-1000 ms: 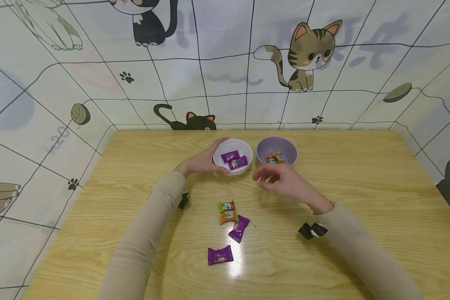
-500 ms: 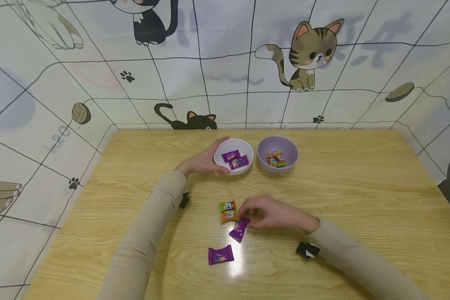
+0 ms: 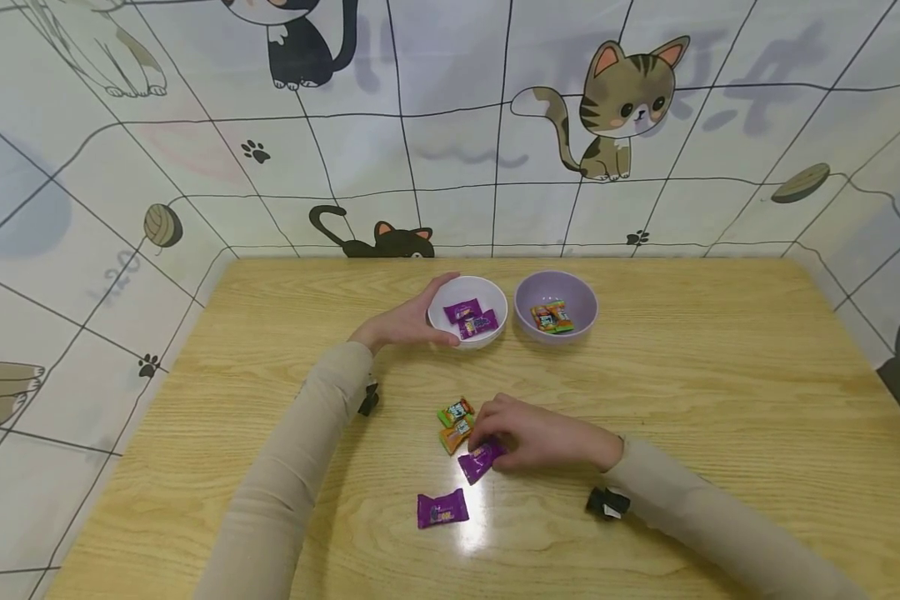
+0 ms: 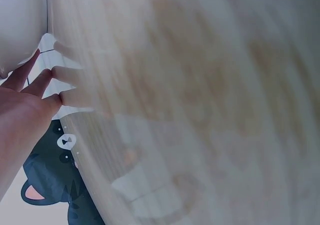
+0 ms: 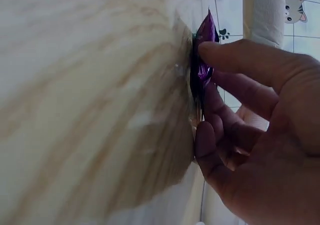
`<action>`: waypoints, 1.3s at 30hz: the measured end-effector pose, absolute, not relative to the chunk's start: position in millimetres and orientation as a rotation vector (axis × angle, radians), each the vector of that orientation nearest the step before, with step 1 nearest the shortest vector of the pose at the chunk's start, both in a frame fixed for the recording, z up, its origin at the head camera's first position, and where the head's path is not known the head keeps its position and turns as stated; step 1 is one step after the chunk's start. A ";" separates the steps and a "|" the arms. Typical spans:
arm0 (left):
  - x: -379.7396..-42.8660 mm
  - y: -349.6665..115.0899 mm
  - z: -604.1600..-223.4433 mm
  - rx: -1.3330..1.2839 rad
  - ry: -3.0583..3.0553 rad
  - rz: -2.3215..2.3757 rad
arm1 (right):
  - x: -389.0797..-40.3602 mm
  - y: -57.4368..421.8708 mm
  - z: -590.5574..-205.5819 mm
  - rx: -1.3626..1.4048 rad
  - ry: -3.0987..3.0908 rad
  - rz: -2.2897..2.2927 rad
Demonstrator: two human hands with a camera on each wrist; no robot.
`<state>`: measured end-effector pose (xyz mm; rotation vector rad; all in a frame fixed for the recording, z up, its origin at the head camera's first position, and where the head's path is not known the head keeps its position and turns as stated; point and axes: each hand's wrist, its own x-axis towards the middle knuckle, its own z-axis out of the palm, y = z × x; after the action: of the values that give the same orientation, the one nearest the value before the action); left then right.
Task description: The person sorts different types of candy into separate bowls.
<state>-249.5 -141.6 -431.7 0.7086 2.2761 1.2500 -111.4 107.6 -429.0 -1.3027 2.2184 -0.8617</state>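
My left hand [image 3: 405, 323] holds the white bowl [image 3: 457, 343] by its left side, with the thumb at the front and the fingers behind. Two purple-wrapped candies [image 3: 477, 323] lie in that bowl. In the head view, my right hand [image 3: 543, 435] pinches another purple-wrapped candy [image 3: 480, 462] between thumb and fingers, at the tabletop. The right wrist view shows the thumb on this candy's wrapper [image 5: 206, 70]. Touching or close to its upper left are two orange-and-green wrapped candies [image 3: 457, 425]. One more purple candy [image 3: 442, 508] lies nearer the front.
A light purple bowl [image 3: 579, 325] stands just right of the white one, with orange-and-green candies [image 3: 552, 317] inside. Behind the wooden table [image 3: 720, 350] hangs a cat-patterned sheet [image 3: 457, 167], which also covers both sides.
My right hand has come from in front of the purple bowl down to the loose candies and taken hold of a purple one, turning it slightly. The orange-and-green pair has tilted. My left hand stays put.
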 end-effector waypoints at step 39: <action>-249.1 -141.6 -430.3 0.696 2.240 1.271 | -151.9 127.7 -410.5 -0.935 2.289 -1.346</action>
<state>-249.1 -141.6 -430.3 0.6956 2.2402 1.2706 -151.9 127.7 -410.5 -0.9351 2.2890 -1.3460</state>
